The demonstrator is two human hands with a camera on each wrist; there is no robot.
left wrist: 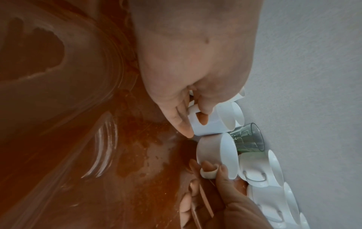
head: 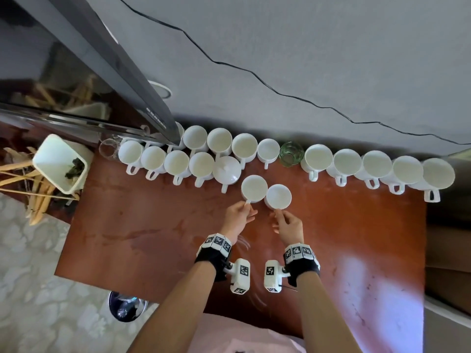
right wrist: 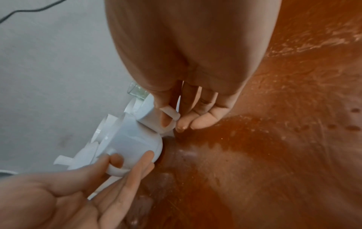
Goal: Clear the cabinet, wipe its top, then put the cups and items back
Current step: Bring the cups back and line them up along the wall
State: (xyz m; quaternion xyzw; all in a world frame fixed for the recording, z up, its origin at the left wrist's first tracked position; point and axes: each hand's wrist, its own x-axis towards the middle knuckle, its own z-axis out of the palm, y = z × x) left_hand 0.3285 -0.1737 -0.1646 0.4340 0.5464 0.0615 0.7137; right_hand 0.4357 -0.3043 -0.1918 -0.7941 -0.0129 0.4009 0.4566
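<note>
Currently, status below.
left cup (head: 254, 188): white, upright on the cabinet top (head: 153, 238), just in front of the back rows, apparently touching the right cup (head: 278, 196).
left hand (head: 238, 218): finger hooked through the left cup's handle, thumb pinching it; clear in both wrist views.
right hand (head: 289, 222): same grip on the right cup's handle, finger through the loop, other fingers loosely extended.
back rows: many white cups (head: 377, 165) lined along the wall (head: 305, 59), handles facing the person; a lidded white pot (head: 226, 170) and a green glass (head: 291, 153) sit among them, a clear glass (head: 109, 148) at the left end.
surface: reddish-brown top shows wet streaks and smears, so wiping looks done.
progress: my read is late stage, putting things back. Most cups already stand by the wall; these two are being set into line.
left to do: park these two cups. Whether more items wait off-frame, cannot tell.
surroundings: dark screen (head: 76, 72) upper left, white bin (head: 61, 164) beside the cabinet, black cable (head: 254, 72) on the wall.
</note>
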